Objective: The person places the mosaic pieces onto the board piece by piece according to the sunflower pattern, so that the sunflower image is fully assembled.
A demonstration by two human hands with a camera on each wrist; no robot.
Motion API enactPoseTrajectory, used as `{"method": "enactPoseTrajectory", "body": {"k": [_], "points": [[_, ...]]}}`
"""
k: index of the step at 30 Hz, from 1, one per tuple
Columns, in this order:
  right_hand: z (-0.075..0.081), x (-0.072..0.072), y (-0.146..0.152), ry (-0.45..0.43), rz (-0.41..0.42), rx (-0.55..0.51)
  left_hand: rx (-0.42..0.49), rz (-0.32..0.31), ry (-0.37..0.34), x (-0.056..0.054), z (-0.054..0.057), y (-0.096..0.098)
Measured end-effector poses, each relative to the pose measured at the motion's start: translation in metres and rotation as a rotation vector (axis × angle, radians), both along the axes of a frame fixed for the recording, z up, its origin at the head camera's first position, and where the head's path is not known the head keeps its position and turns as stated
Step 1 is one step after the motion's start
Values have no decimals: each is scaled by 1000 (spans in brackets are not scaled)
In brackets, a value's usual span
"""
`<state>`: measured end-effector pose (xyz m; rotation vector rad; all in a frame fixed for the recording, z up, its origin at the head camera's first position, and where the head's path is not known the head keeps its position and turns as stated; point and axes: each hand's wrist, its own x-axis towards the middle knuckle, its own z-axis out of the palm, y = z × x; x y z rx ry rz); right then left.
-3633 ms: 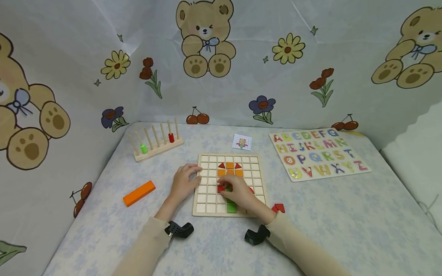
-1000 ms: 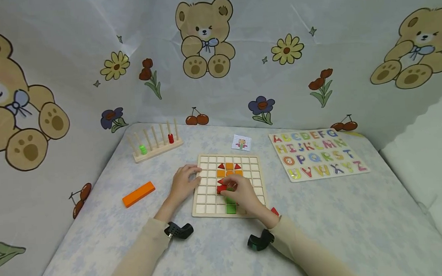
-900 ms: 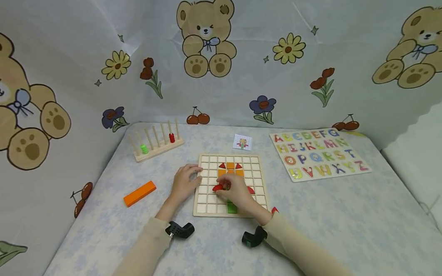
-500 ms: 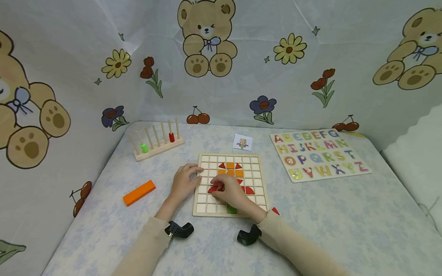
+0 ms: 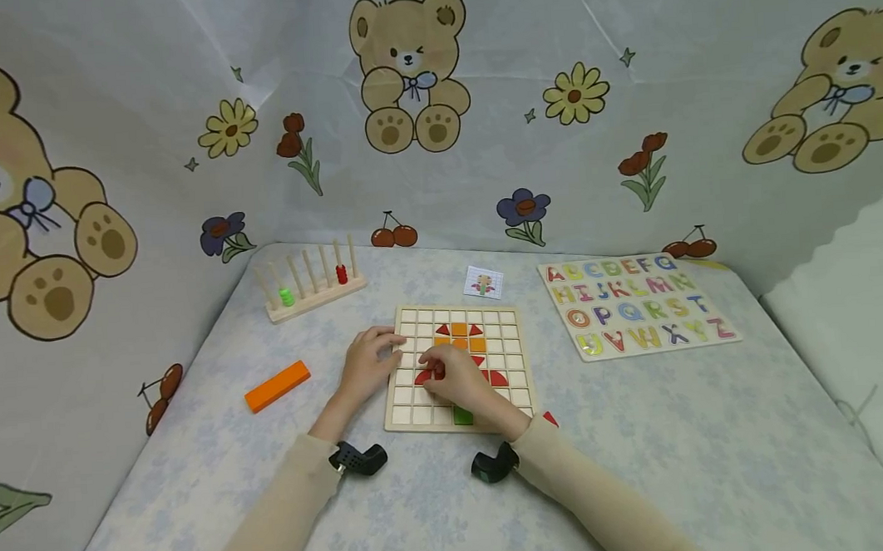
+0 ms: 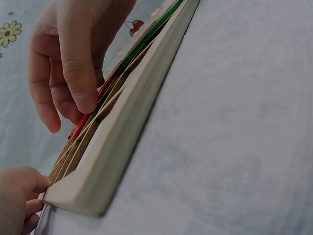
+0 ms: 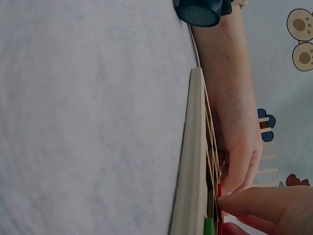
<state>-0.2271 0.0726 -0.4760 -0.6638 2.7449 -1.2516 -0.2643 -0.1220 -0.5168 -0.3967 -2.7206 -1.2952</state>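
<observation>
A square wooden grid board (image 5: 411,416) lies on the table, bearing orange squares (image 5: 458,330), red triangles and rounded red pieces, and a green square (image 5: 462,416). My left hand (image 5: 364,364) holds the board's left edge with thumb and fingers, its fingertips at the rim in the left wrist view. The right hand (image 5: 462,384) is over the middle of the board, thumb and forefinger at a rounded red piece (image 5: 422,378) left of centre. A matching rounded red piece (image 5: 498,378) sits on the right. The right hand hides the pieces in the board's middle.
Behind the board lies a small pattern card (image 5: 483,282). A peg rack (image 5: 319,299) with green and red beads stands back left, an orange bar (image 5: 277,386) left. An alphabet board (image 5: 638,307) lies right; a red piece (image 5: 550,419) shows by the right sleeve.
The right hand has moved left across the board with the rounded red piece, which now lies left of centre. The right-side red pieces have come into view. The left hand stays put.
</observation>
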Motion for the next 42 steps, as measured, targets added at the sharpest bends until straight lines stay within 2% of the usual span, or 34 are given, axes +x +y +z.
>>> {"method": "enactPoseTrajectory", "body": {"k": [4, 8, 12, 15, 20, 24, 28, 31, 35, 42], "points": [[-1, -1, 0, -1, 1, -3, -2, -1, -9, 0, 0, 0], [3, 3, 10, -38, -8, -28, -3, -4, -10, 1, 1, 0], [9, 10, 34, -49, -37, -54, 3, -5, -25, 1, 2, 0], [13, 16, 64, -22, -54, -71, -2, 0, -32, 1, 3, 1], [13, 32, 120, -29, -65, -37, 1, -1, -27, 2, 4, 2], [12, 52, 154, -82, -43, 28, 13, -10, -32, 3, 5, 1], [4, 68, 174, -120, 3, 87, 10, -11, -25, 2, 2, 1], [-2, 75, 179, -127, 7, 85, 11, -9, -22, 2, 1, 1], [-11, 77, 181, -81, -44, 43, 17, -9, -37, 2, 1, 1], [-21, 74, 184, 45, -217, -22, 10, -8, -39, 3, 3, 2]]}}
